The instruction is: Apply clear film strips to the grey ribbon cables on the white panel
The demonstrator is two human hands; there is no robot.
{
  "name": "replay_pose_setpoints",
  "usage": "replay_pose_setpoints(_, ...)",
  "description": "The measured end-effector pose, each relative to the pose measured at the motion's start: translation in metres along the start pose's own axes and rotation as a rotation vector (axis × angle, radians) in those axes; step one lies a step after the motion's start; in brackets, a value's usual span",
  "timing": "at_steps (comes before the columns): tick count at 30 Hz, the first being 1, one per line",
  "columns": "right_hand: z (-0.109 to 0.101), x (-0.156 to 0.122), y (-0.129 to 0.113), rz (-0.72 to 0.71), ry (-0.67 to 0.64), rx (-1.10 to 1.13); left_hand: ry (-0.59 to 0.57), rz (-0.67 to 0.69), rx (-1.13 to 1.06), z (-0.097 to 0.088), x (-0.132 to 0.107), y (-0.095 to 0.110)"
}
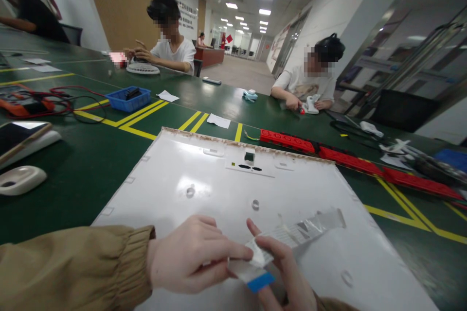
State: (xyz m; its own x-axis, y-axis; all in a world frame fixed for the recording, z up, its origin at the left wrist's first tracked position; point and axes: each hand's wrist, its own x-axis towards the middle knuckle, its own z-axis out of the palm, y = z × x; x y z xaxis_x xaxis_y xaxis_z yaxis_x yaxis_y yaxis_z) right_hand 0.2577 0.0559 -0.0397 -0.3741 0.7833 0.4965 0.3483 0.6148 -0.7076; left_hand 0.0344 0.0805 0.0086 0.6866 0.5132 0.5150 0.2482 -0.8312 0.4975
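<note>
A large white panel (219,189) lies flat on the green table in front of me. On its near part lies a flat ribbon cable (299,231) with clear tape over it and a blue tip (260,282). My left hand (189,255), in a tan sleeve, pinches the cable's near end between thumb and fingers. My right hand (288,272) comes up from the bottom edge and holds the same end from below, fingers closed on it.
A phone on a white stand (22,138) and a white oval part (20,180) sit at the left. Further back are a blue bin (128,98), an orange meter with red leads (25,102) and red strips (350,160). Three other people work across the table.
</note>
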Motion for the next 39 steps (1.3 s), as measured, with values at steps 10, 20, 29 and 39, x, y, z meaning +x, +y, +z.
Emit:
replay_pose_setpoints(10, -0.006, 0.004, -0.001, -0.039, -0.084, 0.081, -0.081, -0.046, 0.017, 0.0, -0.001, 0.001)
replay_pose_setpoints(20, -0.008, 0.0, 0.001, -0.094, -0.126, -0.016, -0.108, -0.062, 0.018, -0.001, 0.002, 0.001)
replay_pose_setpoints(29, -0.012, 0.003, 0.001, -0.09, -0.156, 0.017, -0.076, 0.019, -0.125, -0.003, 0.003, 0.0)
replay_pose_setpoints(39, -0.013, 0.007, -0.006, 0.371, 0.114, 0.39, -0.072, 0.194, -0.097, 0.003, -0.001, 0.001)
